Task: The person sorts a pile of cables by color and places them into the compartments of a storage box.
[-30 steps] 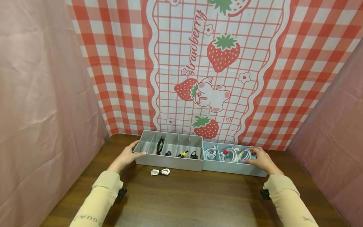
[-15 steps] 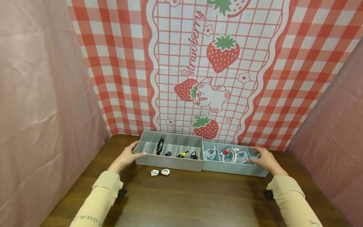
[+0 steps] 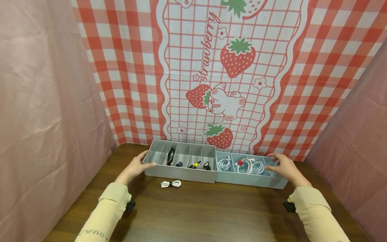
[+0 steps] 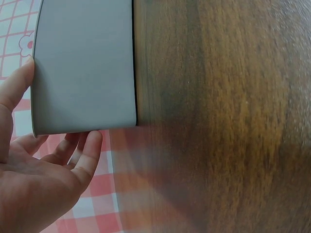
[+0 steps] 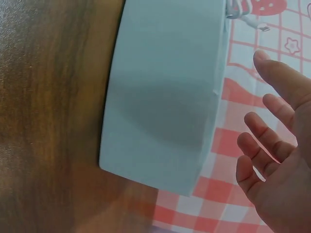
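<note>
My left hand (image 3: 135,167) holds the left end of a grey divided box (image 3: 181,173). In the left wrist view, the thumb lies at its rim and the bent fingertips touch its end wall. Over the right end of a light-blue divided box (image 3: 251,178), my right hand (image 3: 285,167) hovers with fingers spread and holds nothing. The right wrist view shows its fingers (image 5: 252,141) apart from that box. Coiled white cables (image 3: 258,167) lie in the blue box's compartments, one with a red tie. A bundled white cable (image 3: 170,184) with a black tie lies before the grey box.
Inside the grey box are a black cable (image 3: 170,156), a dark blue item (image 3: 179,164), a black cable with a yellow tie (image 3: 195,165) and another black coil (image 3: 207,166). The boxes stand end to end at the back of the wooden table (image 3: 199,211), before a strawberry-print cloth (image 3: 181,67).
My right hand has drawn right from the white coil in the blue box's third compartment. A yellow patch seen at that coil earlier no longer shows. My left hand stays put.
</note>
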The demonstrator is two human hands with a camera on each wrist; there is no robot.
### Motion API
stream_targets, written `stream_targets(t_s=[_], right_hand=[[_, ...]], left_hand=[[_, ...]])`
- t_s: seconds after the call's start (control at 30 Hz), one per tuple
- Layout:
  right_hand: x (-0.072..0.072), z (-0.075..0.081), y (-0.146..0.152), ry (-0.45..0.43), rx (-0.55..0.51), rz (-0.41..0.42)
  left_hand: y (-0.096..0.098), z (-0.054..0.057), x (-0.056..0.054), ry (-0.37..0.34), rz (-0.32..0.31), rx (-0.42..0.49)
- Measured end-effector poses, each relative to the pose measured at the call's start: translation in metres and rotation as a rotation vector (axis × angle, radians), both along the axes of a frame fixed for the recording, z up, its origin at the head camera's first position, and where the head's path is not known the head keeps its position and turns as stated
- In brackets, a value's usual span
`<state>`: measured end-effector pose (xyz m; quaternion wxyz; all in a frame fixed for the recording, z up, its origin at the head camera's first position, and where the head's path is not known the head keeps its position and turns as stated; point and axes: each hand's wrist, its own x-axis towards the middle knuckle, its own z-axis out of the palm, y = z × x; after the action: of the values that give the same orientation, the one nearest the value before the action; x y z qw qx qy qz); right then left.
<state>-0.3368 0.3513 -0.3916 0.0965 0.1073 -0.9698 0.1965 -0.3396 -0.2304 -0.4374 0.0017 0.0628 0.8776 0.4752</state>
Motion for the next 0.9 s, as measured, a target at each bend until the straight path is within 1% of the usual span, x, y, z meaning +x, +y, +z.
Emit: stream_targets(t_s=[0.23, 0.43, 0.7, 0.9], right_hand=[[0.004, 0.009, -0.001, 0.02, 0.009, 0.016], [0.008, 0.017, -0.004, 0.028, 0.022, -0.008], [0.017, 0.028, -0.012, 0.05, -0.007, -0.011], [0.022, 0.033, -0.017, 0.094, -0.016, -0.011]], left_hand=[[0.001, -0.001, -0.001, 0.006, -0.009, 0.001], [0.001, -0.001, -0.002, 0.019, -0.01, 0.01], [0.0, -0.001, -0.001, 0.022, -0.008, 0.011], [-0.001, -0.001, -0.001, 0.018, -0.007, 0.001]])
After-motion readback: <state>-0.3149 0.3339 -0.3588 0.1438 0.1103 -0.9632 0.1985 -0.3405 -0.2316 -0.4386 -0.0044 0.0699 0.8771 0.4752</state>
